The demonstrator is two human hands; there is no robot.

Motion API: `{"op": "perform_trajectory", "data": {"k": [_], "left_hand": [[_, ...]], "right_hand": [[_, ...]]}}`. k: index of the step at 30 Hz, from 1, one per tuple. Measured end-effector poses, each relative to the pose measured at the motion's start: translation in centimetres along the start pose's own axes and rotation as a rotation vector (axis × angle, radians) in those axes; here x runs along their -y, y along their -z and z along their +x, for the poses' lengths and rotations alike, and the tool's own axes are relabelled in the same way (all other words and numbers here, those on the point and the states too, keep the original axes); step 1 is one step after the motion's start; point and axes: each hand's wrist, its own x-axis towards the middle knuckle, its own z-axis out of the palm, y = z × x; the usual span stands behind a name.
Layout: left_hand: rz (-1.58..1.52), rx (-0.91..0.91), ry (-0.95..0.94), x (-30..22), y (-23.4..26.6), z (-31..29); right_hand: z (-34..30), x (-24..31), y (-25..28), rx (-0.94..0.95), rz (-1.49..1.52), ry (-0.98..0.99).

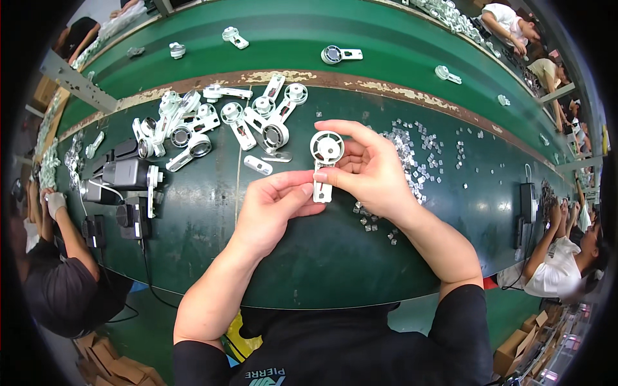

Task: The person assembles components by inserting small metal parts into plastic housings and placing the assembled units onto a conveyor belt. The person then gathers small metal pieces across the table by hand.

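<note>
Between my two hands, over the middle of the table, is a small white handheld fan body (327,148) with a round head and an open handle section. My left hand (269,211) pinches the lower handle between thumb and fingers. From the other side, my right hand (376,172) grips the fan body, its thumb on the handle just below the round head and its index finger curled over the top. What lies behind the handle is hidden by my fingers. Left of the fan body, a white oval cover (258,165) and a grey flat piece (277,156) lie on the table.
A heap of similar fan bodies (183,132) lies at the left, beside a black-and-grey device (125,174) with cables. Small clear plastic pieces (412,157) are scattered right of my hands. Beyond the worn ledge (399,89), a green conveyor belt (283,40) carries spaced fan bodies. Co-workers sit at both sides.
</note>
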Motion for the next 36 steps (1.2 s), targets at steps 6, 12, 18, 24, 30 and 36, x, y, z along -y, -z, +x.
{"op": "perform_trajectory", "data": {"k": [6, 12, 18, 24, 30, 36], "left_hand": [[0.017, -0.008, -0.005, -0.1, -0.2, 0.1], [0.087, -0.039, 0.006, -0.1, -0.4, 0.1], [0.097, -0.065, -0.028, 0.3, -0.5, 0.1], [0.124, -0.093, -0.039, 0.1, -0.7, -0.2], [0.128, -0.094, -0.088, 0.5, -0.8, 0.8], [0.054, -0.092, -0.133, 0.6, -0.4, 0.2]], "right_hand": [[-0.4, 0.1, -0.3, -0.027, -0.202, 0.056], [-0.5, 0.2, -0.3, -0.018, -0.15, 0.037], [-0.8, -0.2, -0.8, -0.064, -0.161, 0.038], [-1.1, -0.1, -1.3, -0.083, -0.138, 0.089], [-0.2, -0.6, -0.7, -0.077, -0.197, 0.082], [0.0, -0.8, -1.2, -0.058, -0.001, 0.155]]}}
